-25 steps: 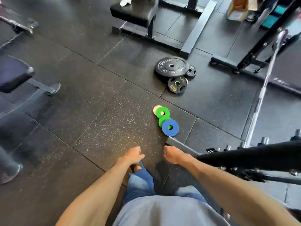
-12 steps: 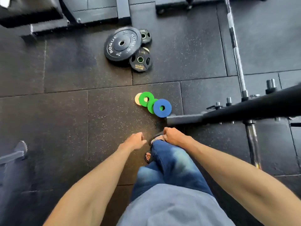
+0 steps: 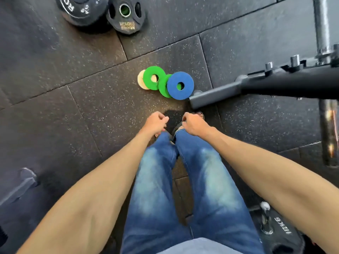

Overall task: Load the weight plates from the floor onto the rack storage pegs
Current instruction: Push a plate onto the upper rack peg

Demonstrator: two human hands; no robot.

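Both hands are seen loosely curled with nothing held: the left hand (image 3: pixel 156 121) and the right hand (image 3: pixel 194 123) hang side by side above the feet, fingers folded inward, apart from each other and from every plate.

Compared with half a second ago, the view has been brought lower and closer to the floor; the small plates now appear larger and just beyond the hands, and the black plates have been pushed to the far edge of the view, partly cut off.

Just far of the hands, four small plates lie flat on the rubber floor (image 3: pixel 73 74) in an overlapping row: a tan plate (image 3: pixel 140 80) at the left, a green plate (image 3: pixel 153 75) over it, a second green plate (image 3: pixel 163 88) mostly covered, and a blue plate (image 3: pixel 180 85) on top at the right. At the far left, a large black bumper plate (image 3: pixel 80 10) is overlapped by a smaller black grip plate (image 3: pixel 126 15).

The black rack base tube (image 3: pixel 220 94) is laid across from the right, its near end just beside the blue plate. Short pegs (image 3: pixel 295 60) rise from the frame further right. A steel barbell (image 3: pixel 322 24) runs along the right edge. Another black plate (image 3: pixel 280 230) is glimpsed at the near right, under the right forearm.

Open floor is left to the left of the small plates; the right side is crowded by the rack tube.
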